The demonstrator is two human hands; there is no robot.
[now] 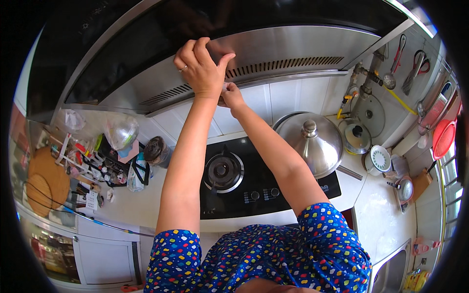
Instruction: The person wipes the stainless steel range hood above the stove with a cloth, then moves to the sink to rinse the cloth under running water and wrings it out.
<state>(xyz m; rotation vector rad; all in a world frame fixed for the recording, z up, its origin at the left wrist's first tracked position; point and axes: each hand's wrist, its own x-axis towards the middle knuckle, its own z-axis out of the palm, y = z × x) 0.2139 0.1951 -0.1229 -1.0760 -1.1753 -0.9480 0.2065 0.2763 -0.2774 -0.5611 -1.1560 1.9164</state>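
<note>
My left hand, a ring on one finger, rests spread against the brushed-steel panel of a range hood. Its fingertips reach the border of the hood's black glass, and the thumb points right. Just below, my right hand is raised to the hood's lower steel lip. Its fingers are curled; whether they grip the lip or something small is hidden behind the left wrist. A row of vent slots runs along the panel beside both hands.
Under my arms is a black glass gas hob with an exposed burner. A domed steel lid covers a long-handled pan on the right. Jars and utensils crowd the left counter, near a wooden board. A sink lies lower right.
</note>
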